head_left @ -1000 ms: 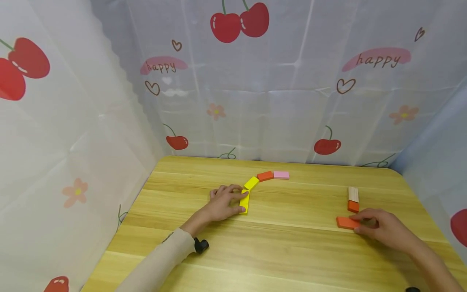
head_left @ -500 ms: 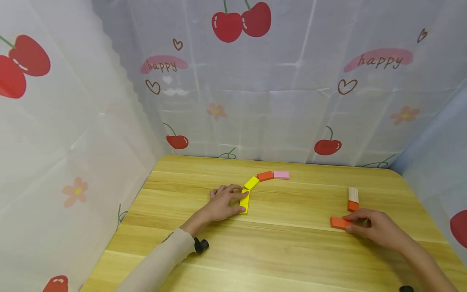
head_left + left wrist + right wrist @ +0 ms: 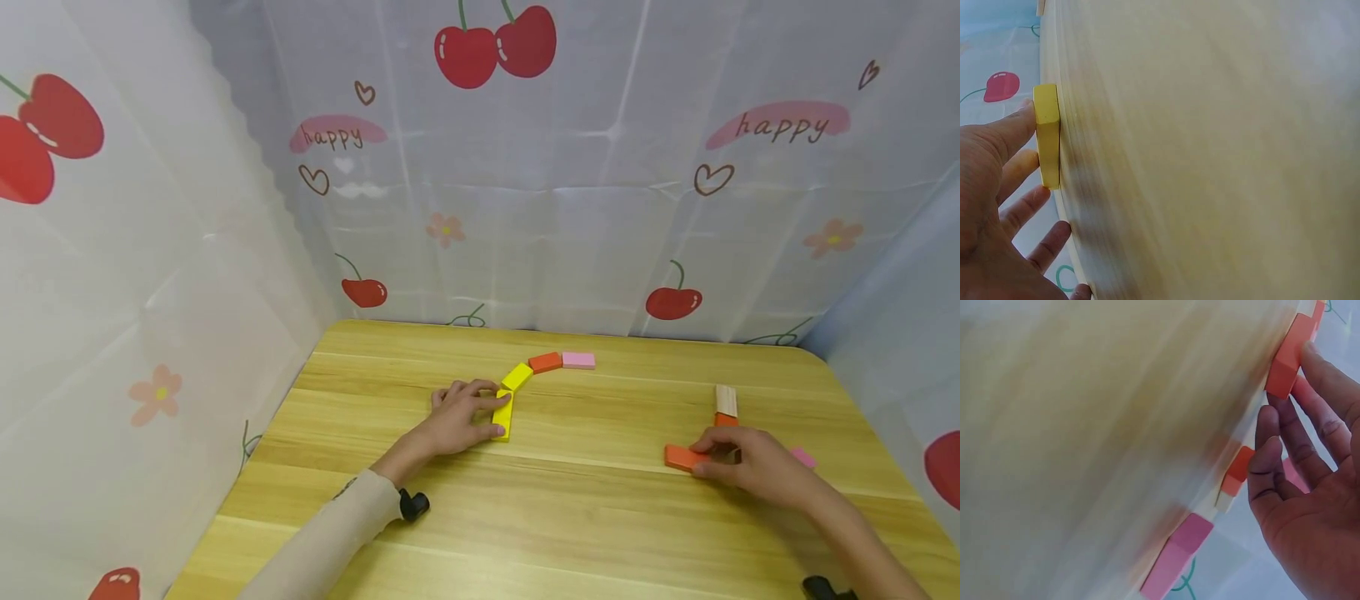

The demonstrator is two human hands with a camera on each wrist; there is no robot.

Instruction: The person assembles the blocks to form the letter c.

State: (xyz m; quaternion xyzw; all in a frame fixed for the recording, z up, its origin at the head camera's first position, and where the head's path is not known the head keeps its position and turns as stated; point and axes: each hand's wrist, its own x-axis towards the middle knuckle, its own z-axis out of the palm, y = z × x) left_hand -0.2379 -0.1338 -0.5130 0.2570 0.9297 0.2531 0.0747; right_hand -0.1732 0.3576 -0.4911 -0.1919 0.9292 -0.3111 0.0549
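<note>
The fingertips of my left hand (image 3: 457, 417) rest on a yellow block (image 3: 502, 415), which lies flat at the near end of a curved row. In the left wrist view the thumb and fingers touch the same yellow block (image 3: 1047, 137) along its side away from the tabletop. At the right, my right hand (image 3: 757, 462) pinches an orange block (image 3: 681, 457) by its right end between thumb and fingers. In the right wrist view that orange block (image 3: 1289, 353) is at the thumb tip, low over the tabletop.
The curved row continues with a second yellow block (image 3: 517, 377), a red-orange block (image 3: 545, 362) and a pink block (image 3: 578, 360). Beyond my right hand lie a bare-wood block (image 3: 726, 399) and a partly hidden orange one (image 3: 726, 420). Another pink block (image 3: 804, 457) shows behind the wrist. Curtains (image 3: 555, 250) surround the table.
My right hand has moved left with the orange block, uncovering a pink block behind it and now overlapping the orange one by the wood piece. The left hand stays on the yellow block.
</note>
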